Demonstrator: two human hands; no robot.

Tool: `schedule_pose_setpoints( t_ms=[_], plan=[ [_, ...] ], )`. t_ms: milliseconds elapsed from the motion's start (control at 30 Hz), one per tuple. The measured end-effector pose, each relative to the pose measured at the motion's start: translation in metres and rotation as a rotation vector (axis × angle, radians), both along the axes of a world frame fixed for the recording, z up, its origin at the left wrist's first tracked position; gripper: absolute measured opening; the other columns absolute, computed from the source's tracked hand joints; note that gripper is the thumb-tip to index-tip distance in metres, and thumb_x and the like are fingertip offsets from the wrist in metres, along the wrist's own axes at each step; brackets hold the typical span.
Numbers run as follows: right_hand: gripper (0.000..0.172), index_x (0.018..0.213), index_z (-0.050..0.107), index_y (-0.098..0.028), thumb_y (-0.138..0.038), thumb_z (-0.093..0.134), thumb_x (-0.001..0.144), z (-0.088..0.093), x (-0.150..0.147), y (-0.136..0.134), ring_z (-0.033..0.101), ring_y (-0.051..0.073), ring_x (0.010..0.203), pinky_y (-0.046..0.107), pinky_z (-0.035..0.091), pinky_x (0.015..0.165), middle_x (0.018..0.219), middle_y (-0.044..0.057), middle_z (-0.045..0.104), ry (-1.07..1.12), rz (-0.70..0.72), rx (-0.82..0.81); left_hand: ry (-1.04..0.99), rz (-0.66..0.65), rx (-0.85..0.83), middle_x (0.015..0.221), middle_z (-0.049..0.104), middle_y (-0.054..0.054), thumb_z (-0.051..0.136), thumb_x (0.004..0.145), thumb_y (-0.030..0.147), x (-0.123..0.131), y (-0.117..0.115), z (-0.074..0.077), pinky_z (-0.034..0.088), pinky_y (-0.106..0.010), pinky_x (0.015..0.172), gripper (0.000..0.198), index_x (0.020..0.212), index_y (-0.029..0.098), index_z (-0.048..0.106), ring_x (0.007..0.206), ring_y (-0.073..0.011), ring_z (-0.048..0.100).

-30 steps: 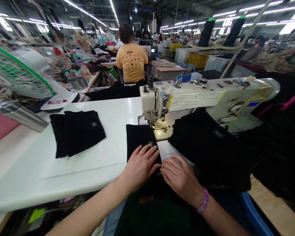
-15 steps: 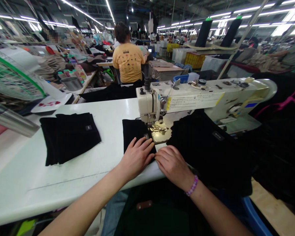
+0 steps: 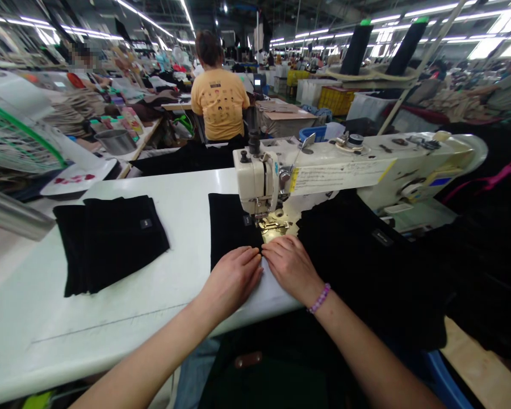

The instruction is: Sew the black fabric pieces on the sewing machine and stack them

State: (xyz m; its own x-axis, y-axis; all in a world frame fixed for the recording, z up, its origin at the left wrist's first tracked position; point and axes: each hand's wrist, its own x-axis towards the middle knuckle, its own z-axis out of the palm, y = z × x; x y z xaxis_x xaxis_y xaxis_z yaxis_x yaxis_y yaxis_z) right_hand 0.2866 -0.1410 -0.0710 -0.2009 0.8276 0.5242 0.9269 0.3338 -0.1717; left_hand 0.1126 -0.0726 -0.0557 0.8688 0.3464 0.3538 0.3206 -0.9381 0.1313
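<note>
A small black fabric piece [image 3: 225, 227] with a dark label lies flat on the sewing table, its right edge at the needle area of the sewing machine [image 3: 259, 176]. My left hand [image 3: 234, 278] is closed on its near edge, fingers bunched together. My right hand [image 3: 290, 266], with a beaded bracelet [image 3: 319, 298] at the wrist, pinches the fabric's near right corner, fingertips almost meeting the left ones. The fingertips' exact hold is partly hidden. Right of the needle plate [image 3: 276, 225] spreads a larger black fabric [image 3: 366, 267], also labelled.
A stack of black fabric pieces [image 3: 111, 244] lies on the white tabletop [image 3: 153, 335] at left. Beyond it stand a fan [image 3: 21, 130] and a metal cup [image 3: 8, 213]. Thread cones [image 3: 356, 48] rise behind the machine. A co-worker in a yellow shirt [image 3: 219, 105] sits ahead.
The small fabric piece has moved farther in beside the needle. My left hand has drawn back from lying flat on it to gripping its near edge; my right hand has shifted slightly forward and left.
</note>
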Motion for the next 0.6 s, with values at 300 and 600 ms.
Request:
schedule_pose_setpoints(
  t_ms=[300, 600],
  plan=[
    [0.017, 0.104, 0.070, -0.017, -0.011, 0.056, 0.096, -0.001, 0.003, 0.023, 0.059, 0.024, 0.104, 0.043, 0.041, 0.098, 0.110, 0.007, 0.073, -0.013, -0.060, -0.065, 0.026, 0.000, -0.024, 0.108, 0.071, -0.014, 0.053, 0.094, 0.019, 0.008, 0.034, -0.001, 0.057, -0.042, 0.094, 0.019, 0.102, 0.012, 0.068, 0.105, -0.0262, 0.067],
    [0.016, 0.102, 0.068, -0.018, -0.014, 0.053, 0.099, -0.001, 0.001, 0.026, 0.058, 0.023, 0.105, 0.043, 0.041, 0.099, 0.109, 0.006, 0.072, -0.022, -0.082, -0.093, 0.039, 0.034, -0.033, 0.107, 0.071, -0.014, 0.047, 0.096, 0.022, 0.019, 0.064, 0.000, 0.056, -0.040, 0.095, 0.025, 0.098, 0.013, 0.070, 0.104, -0.0250, 0.067]
  ],
)
